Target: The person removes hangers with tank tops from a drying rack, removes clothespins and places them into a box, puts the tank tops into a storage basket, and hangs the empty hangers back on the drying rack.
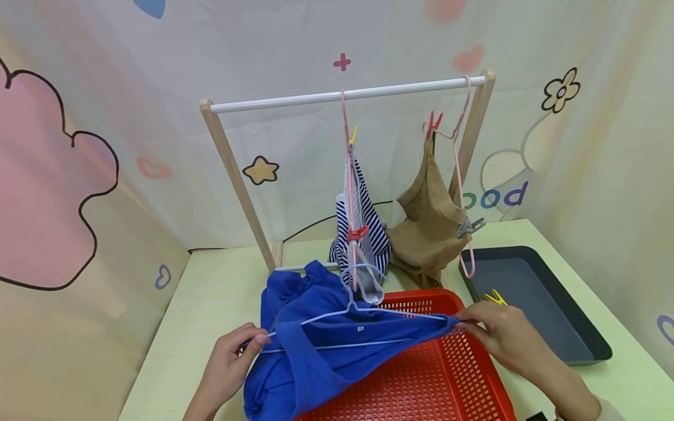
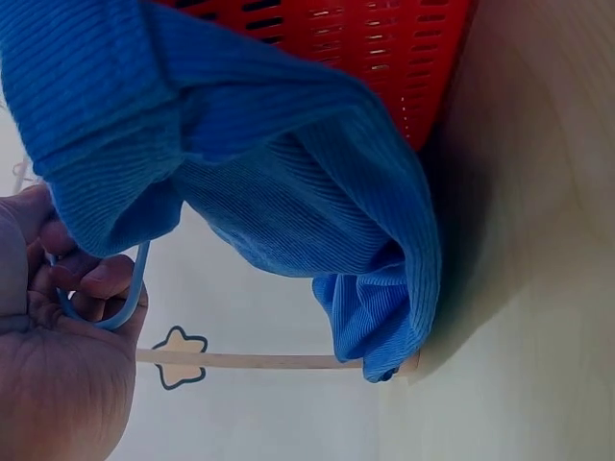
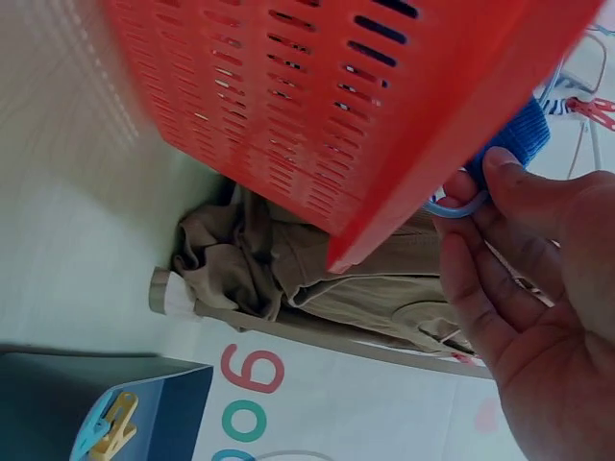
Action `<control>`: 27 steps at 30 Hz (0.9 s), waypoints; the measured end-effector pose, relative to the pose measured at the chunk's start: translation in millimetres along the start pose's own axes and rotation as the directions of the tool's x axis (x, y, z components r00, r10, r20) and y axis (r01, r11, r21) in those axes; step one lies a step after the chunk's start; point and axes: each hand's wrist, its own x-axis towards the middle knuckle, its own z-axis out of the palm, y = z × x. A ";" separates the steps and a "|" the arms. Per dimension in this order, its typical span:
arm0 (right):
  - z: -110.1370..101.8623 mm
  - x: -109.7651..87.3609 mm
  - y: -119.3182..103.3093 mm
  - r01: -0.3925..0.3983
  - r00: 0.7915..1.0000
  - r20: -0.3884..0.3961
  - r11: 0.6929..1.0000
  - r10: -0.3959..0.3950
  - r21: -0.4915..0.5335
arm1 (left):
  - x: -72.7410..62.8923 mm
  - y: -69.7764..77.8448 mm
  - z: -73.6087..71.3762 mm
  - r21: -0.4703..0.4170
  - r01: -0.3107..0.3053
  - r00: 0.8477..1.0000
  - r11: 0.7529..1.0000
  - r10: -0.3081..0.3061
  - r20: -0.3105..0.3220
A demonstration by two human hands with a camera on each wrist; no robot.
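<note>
A light-blue clothes hanger (image 1: 322, 316) lies across a blue ribbed garment (image 1: 310, 374), its right end inside the cloth and its hook pointing away from me. My left hand (image 1: 230, 358) grips the hanger's left end, and the left wrist view shows the fingers curled round that bent end (image 2: 130, 300). At the other end my right hand (image 1: 500, 333) pinches the garment's edge together with the hanger's tip, seen in the right wrist view as a loop (image 3: 459, 207) by the thumb. The garment drapes over the left part of a red basket (image 1: 476, 374).
Behind stands a wooden drying rack with a white rod (image 1: 284, 101). A striped garment (image 1: 372, 216) and a brown garment (image 1: 429, 228) hang there from pink hangers with clothespins. At the right, a dark grey tray (image 1: 547, 310) holds clothespins, one of them a yellow clothespin (image 1: 495, 297).
</note>
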 end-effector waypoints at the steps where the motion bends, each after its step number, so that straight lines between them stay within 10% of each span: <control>1: 0.7 -0.6 0.8 0.014 1.000 -0.004 1.000 -0.014 -0.005 | -0.4 0.0 -0.2 -0.001 -0.005 1.000 1.000 0.005 -0.001; 19: -0.2 -10.9 10.8 0.007 0.994 -0.105 0.995 -0.017 -0.098 | -6.5 -4.7 -6.5 -0.042 -0.012 0.999 0.999 0.011 -0.031; 27: 6.6 -16.4 15.2 -0.002 1.000 -0.030 0.993 -0.001 -0.115 | -8.8 -7.4 -11.0 -0.094 -0.054 0.998 0.994 0.054 -0.013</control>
